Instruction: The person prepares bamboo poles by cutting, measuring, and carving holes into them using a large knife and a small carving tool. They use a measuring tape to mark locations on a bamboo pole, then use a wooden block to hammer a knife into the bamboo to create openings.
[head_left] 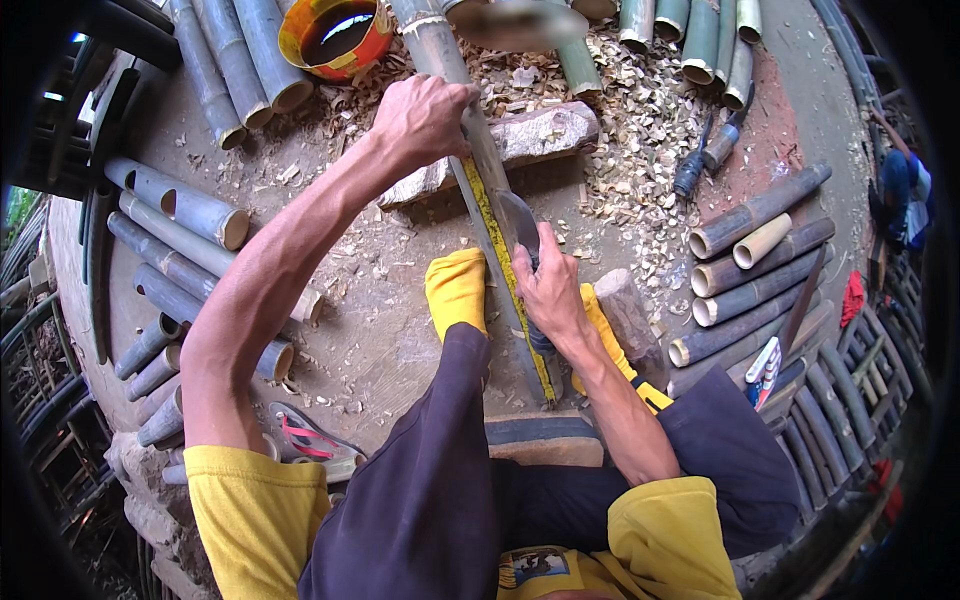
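Crowding both grips with bamboo poles and shavings, we clamp our outstretched left hand around the split bamboo on the log, while our bent right hand clenches a blade beside its edge.

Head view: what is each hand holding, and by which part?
The left hand grips the long split bamboo pole on its far part, over the wooden block. The right hand holds a blade by its handle, against the pole.

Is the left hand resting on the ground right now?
No, the left hand grips the long bamboo pole where it lies across the stone block.
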